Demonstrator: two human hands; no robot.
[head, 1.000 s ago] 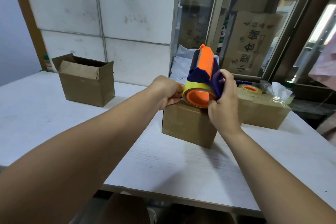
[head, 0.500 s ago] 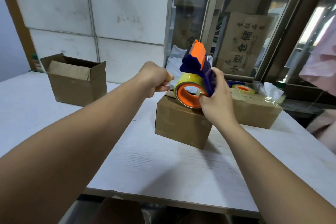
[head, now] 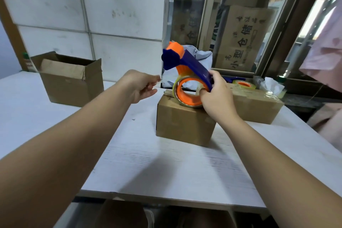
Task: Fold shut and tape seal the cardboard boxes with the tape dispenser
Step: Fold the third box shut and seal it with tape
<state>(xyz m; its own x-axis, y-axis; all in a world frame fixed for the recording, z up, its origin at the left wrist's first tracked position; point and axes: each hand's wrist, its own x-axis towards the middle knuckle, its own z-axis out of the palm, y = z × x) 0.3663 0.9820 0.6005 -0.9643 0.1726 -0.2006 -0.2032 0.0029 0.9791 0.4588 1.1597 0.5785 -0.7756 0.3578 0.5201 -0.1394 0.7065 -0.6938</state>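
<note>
A small closed cardboard box [head: 183,124] stands in the middle of the white table [head: 166,168]. My right hand [head: 216,96] grips a blue and orange tape dispenser [head: 187,72] with its tape roll resting on the box's top near edge. My left hand [head: 144,85] hovers left of the dispenser, above the box's far left corner, fingers loosely spread, holding nothing I can see. An open box [head: 72,81] with raised flaps sits at the far left. A taped box [head: 257,103] lies at the right behind the middle one.
A second tape roll [head: 244,84] lies on the taped box, with crumpled plastic [head: 272,87] beside it. A white tiled wall rises behind the table. Stacked cartons [head: 244,37] stand behind the window frame. Pink cloth [head: 325,57] hangs at the right edge.
My left hand has let go of the tape end and opened, drifting left. The dispenser tilted back and its roll came down onto the box top.
</note>
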